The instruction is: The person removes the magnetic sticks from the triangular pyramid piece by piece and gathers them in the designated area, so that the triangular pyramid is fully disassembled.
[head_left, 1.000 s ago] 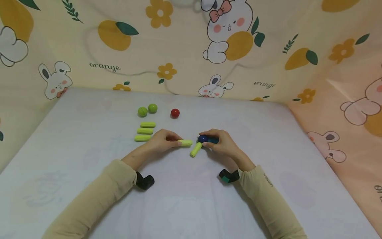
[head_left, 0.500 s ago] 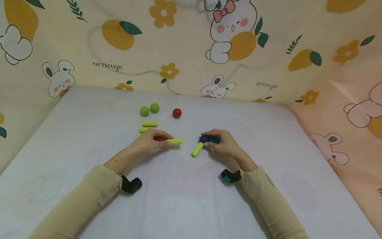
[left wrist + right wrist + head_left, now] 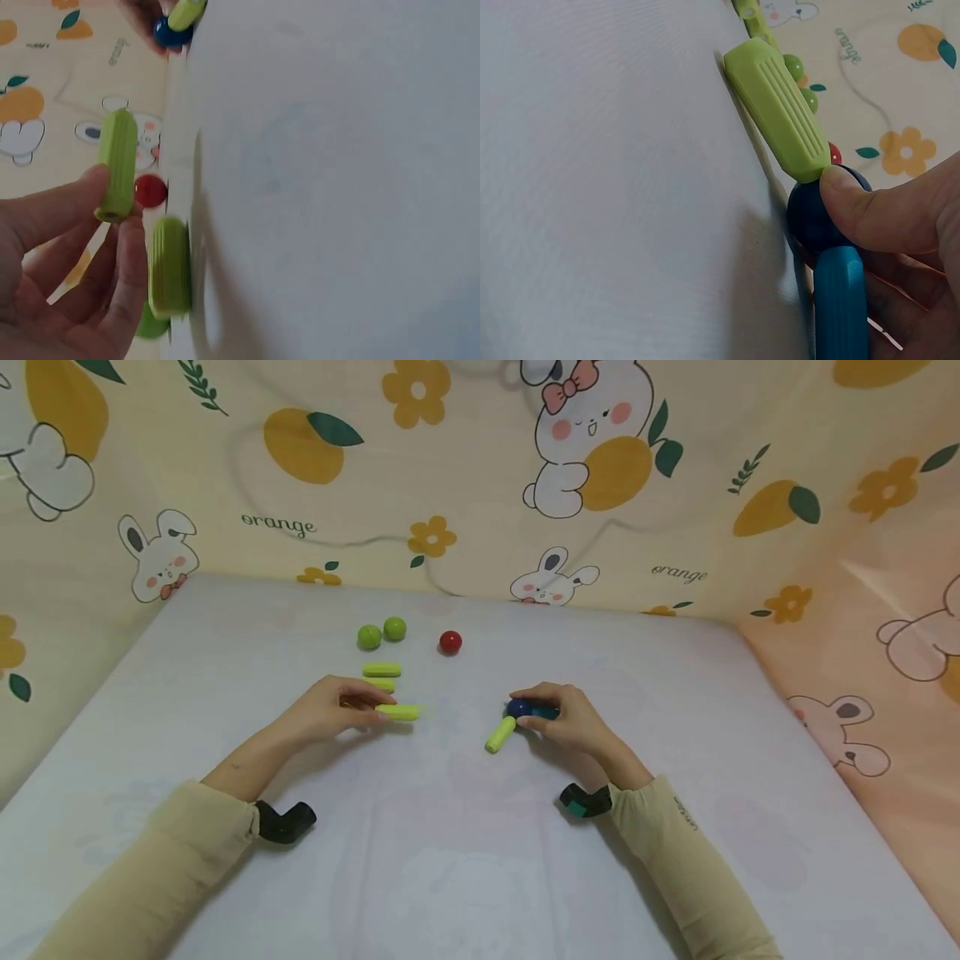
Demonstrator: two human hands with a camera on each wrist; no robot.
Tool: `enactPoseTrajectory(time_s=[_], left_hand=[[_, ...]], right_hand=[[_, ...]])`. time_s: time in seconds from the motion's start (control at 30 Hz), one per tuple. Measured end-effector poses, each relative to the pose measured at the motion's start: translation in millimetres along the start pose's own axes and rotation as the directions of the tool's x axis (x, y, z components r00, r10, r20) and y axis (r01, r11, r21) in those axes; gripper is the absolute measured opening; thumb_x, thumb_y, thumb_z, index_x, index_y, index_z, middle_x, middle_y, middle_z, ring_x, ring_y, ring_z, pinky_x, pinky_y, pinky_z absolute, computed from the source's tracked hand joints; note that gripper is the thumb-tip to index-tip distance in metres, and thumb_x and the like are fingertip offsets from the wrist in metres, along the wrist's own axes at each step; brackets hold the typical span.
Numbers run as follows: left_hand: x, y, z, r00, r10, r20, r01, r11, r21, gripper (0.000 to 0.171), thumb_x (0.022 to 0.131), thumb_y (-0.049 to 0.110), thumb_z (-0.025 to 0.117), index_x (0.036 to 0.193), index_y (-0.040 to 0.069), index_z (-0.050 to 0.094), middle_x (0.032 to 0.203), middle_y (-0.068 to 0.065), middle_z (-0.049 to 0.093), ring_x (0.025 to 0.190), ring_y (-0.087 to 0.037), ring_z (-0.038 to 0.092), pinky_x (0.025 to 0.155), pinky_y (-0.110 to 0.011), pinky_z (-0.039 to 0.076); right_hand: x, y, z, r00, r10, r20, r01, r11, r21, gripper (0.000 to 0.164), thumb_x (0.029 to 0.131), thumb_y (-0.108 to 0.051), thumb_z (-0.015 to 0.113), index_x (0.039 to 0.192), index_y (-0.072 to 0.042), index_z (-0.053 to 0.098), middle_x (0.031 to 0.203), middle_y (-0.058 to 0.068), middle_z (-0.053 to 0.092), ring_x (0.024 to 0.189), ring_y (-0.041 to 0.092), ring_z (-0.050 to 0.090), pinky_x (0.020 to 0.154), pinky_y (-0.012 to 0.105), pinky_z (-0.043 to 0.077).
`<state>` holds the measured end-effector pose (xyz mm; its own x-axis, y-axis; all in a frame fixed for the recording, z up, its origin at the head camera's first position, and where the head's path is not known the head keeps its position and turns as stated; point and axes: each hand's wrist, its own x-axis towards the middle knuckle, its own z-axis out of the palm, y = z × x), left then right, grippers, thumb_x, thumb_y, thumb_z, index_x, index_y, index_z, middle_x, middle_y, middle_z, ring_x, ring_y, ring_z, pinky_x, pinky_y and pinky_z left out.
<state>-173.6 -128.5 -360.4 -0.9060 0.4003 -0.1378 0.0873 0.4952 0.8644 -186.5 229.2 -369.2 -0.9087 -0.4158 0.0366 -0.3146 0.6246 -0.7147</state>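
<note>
Head view: left hand (image 3: 326,712) pinching yellow-green rod (image 3: 402,712), right hand (image 3: 572,720) gripping blue ball (image 3: 517,708), well apart, inside table edges (image 3: 675,620).

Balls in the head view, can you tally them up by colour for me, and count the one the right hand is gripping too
Green balls: 2
Red ball: 1
Dark blue ball, gripped by the right hand: 1
Total: 4
</note>
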Motion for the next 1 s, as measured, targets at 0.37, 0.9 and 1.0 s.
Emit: enactPoseTrajectory(time_s=[0.37,0.9,1.0], left_hand=[[-12.2,-8.9,-15.6,0.998,-0.031,-0.057,0.036,0.995,0.089,0.036,0.086,0.023,0.072,0.115,0.002,0.068,0.105,-0.013,0.068,0.089,-0.018,0.058,0.073,-0.027,0.046],[-5.3,-18.5,-17.7,0.992,-0.074,-0.106,0.088,0.988,0.126,0.032,0.082,0.016,0.075,0.109,0.000,0.068,0.095,-0.010,0.067,0.085,-0.018,0.057,0.074,-0.027,0.044],[-2.0,-16.8,-17.8,0.989,-0.085,-0.117,0.101,0.986,0.134,0.031,0.081,0.015,0.075,0.108,-0.001,0.068,0.094,-0.011,0.068,0.086,-0.019,0.058,0.074,-0.027,0.043]], right_hand=[[0,1,-2,1.000,-0.001,-0.010,0.001,1.000,-0.005,0.036,0.084,-0.006,0.072,0.119,-0.005,0.067,0.118,0.013,0.067,0.112,0.029,0.060,0.099,0.048,0.044],[-1,2,1,1.000,0.012,-0.003,-0.012,1.000,0.006,0.037,0.084,-0.009,0.073,0.120,-0.007,0.067,0.118,0.011,0.067,0.110,0.027,0.059,0.098,0.047,0.045],[-1,1,1,1.000,0.013,-0.005,-0.013,1.000,0.010,0.037,0.083,-0.009,0.073,0.120,-0.006,0.067,0.118,0.012,0.066,0.110,0.028,0.060,0.098,0.048,0.045]])
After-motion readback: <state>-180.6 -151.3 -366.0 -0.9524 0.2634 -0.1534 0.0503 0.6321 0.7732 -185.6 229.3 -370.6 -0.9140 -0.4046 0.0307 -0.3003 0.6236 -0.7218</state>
